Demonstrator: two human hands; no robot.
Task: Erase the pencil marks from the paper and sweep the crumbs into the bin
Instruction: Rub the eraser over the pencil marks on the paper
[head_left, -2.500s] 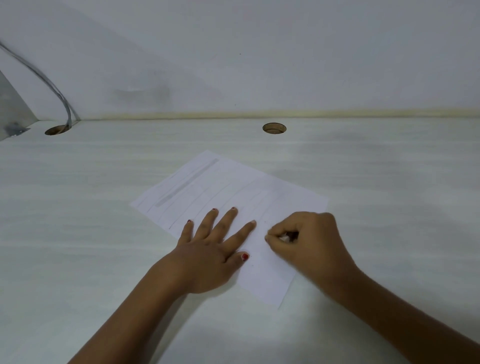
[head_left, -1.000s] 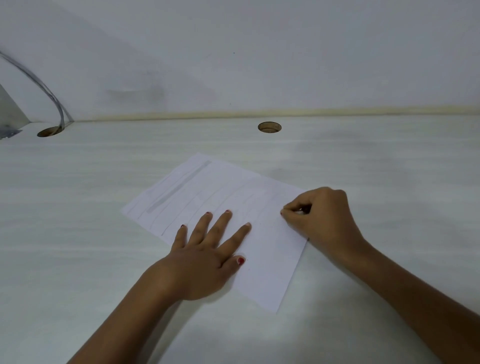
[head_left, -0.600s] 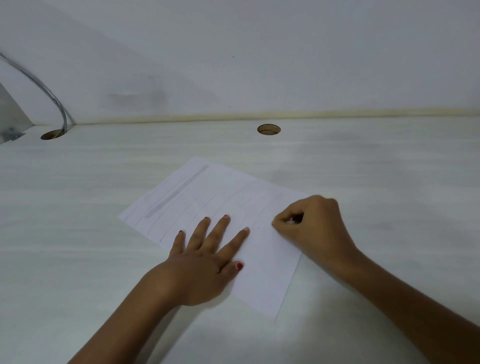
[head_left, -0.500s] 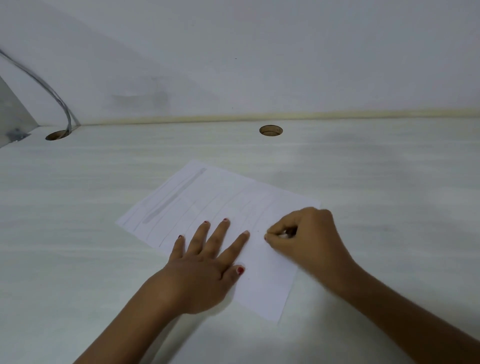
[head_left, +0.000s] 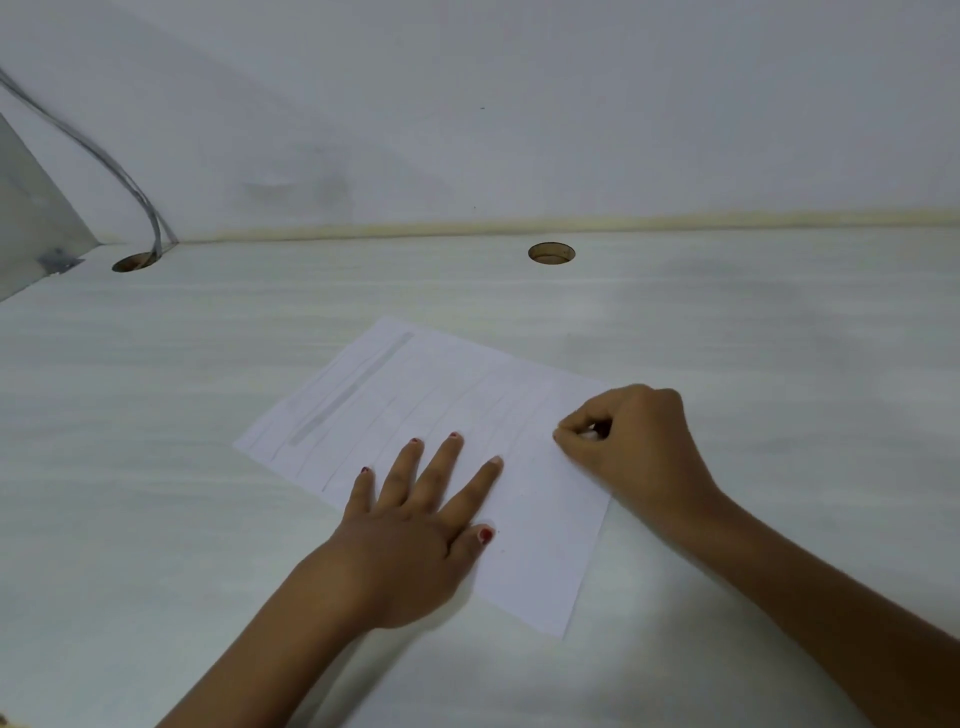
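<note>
While my left hand (head_left: 410, 525) lies flat, fingers spread, pinning the paper (head_left: 457, 384) to the bench (head_left: 156, 415), my right hand (head_left: 634, 447) curls, pinching a small white bit, likely the eraser (head_left: 590, 433), at the sheet's right edge. Pencil marks (head_left: 348, 395) show far left. Recommended: short strokes away from the pinning hand, light pressure, avoiding creases. Bin not visible.

Past my right hand (head_left: 636, 452) the pale wood-grain desk (head_left: 779, 322) meets a plain white wall (head_left: 519, 104). A round cable hole (head_left: 551, 253) lies beyond it; a grey cable (head_left: 124, 182) enters a second hole (head_left: 134, 262) far to its left
</note>
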